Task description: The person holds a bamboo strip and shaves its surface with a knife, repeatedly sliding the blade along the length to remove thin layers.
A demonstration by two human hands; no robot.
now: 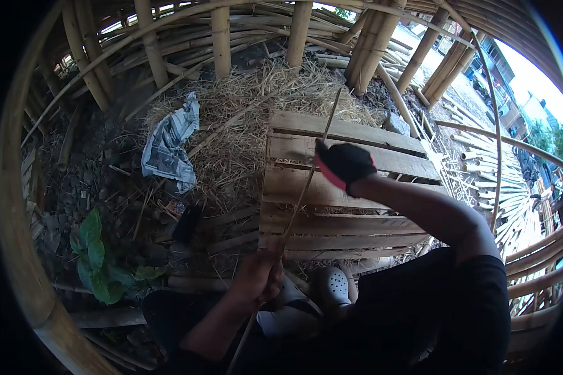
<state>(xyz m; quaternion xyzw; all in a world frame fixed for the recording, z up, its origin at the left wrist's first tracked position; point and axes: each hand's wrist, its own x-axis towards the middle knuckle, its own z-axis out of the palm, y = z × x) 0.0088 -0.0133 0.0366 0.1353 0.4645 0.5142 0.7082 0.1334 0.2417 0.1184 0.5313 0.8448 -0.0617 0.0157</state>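
Note:
A long, thin bamboo strip slants from my lap up over a wooden slatted pallet. My left hand, bare, is closed around its lower part, just short of the pallet's near left corner. Further up, my right hand wears a black and red glove and is closed at the strip, its thumb side against it. The glove hides most of those fingers. Above the glove the strip's tip rises past the pallet's far slats. A light clog with holes is on my foot below the pallet.
Crumpled newspaper lies on straw left of the pallet. A dark object and a leafy plant are on the ground at left. Upright bamboo posts stand behind; bamboo poles lie outside at right.

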